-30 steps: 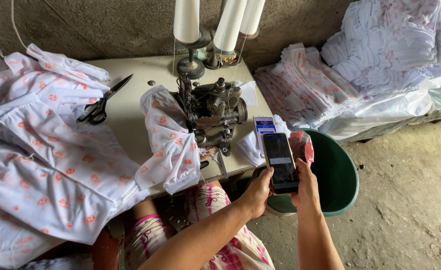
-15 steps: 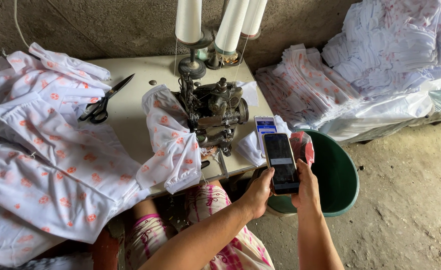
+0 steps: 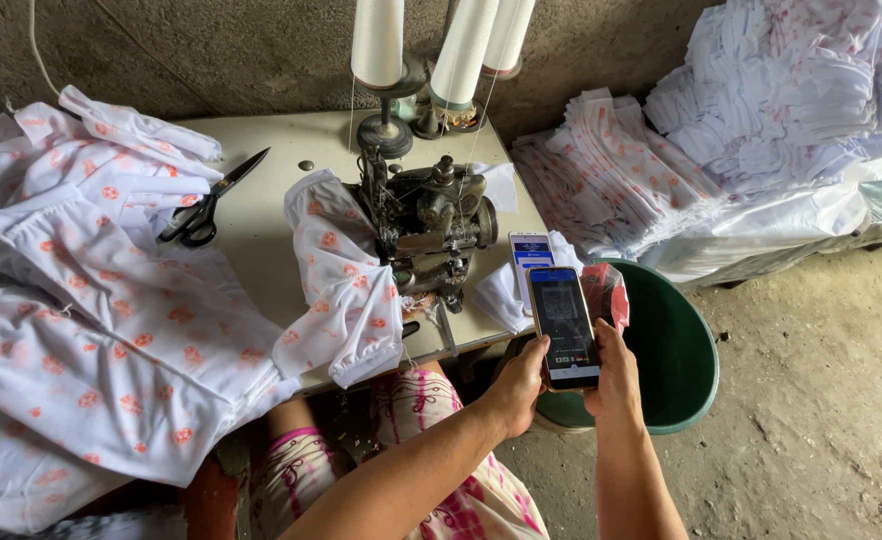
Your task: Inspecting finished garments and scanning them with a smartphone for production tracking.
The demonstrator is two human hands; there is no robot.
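1. Here, a dark smartphone point(image 3: 564, 328) with a lit screen is held upright over the right edge of the sewing table point(image 3: 261, 215), above the rim of a green plastic tub point(image 3: 686, 350).
2. The left hand point(image 3: 518, 385) grips the phone's lower left edge, fingers wrapped along its side.
3. The right hand point(image 3: 616, 375) clasps the phone's lower right side, thumb by the screen.
4. A second phone point(image 3: 529, 250) lies flat on the table just behind the held one, its screen bright.
5. Beside it stands a dark metal overlock sewing machine point(image 3: 426, 225), with a white garment printed with orange flowers point(image 3: 346, 285) draped at its left and hanging over the table edge.
6. Three white thread cones point(image 3: 441, 40) stand behind the machine.
7. Black scissors point(image 3: 206, 200) lie on the table to the left, touching a heap of the same printed fabric point(image 3: 91, 330).
8. On the right, well apart from the table, lie stacked white cloth pieces point(image 3: 721, 150).
9. The person's lap shows pink patterned clothing point(image 3: 431, 440) under the table edge.
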